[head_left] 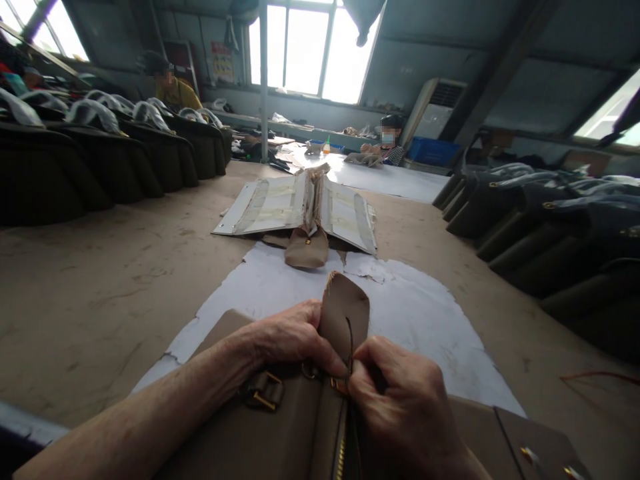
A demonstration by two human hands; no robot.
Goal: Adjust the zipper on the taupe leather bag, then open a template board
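Note:
A taupe bag panel (280, 427) with a brass-toothed zipper (341, 453) lies in front of me. A rounded end tab (345, 303), frayed along its upper left edge, stands up past the zipper's end. My left hand (295, 340) is closed on this tab, its fingers partly hidden behind and the thumb pressing near a brass zipper slider (339, 385). Between the thumb and finger of my right hand (400, 393) is a thin dark strip (349, 337), pinched just beside my left thumb. A brass buckle (265, 392) sits on the panel left of the zipper.
Torn white paper (420, 307) covers part of the brown tabletop (115, 280). Ahead stands another opened bag piece (280, 200) with pale backing. Rows of dark bags (165, 147) line the left; more dark bags (540, 213) line the right. Two people work farther back.

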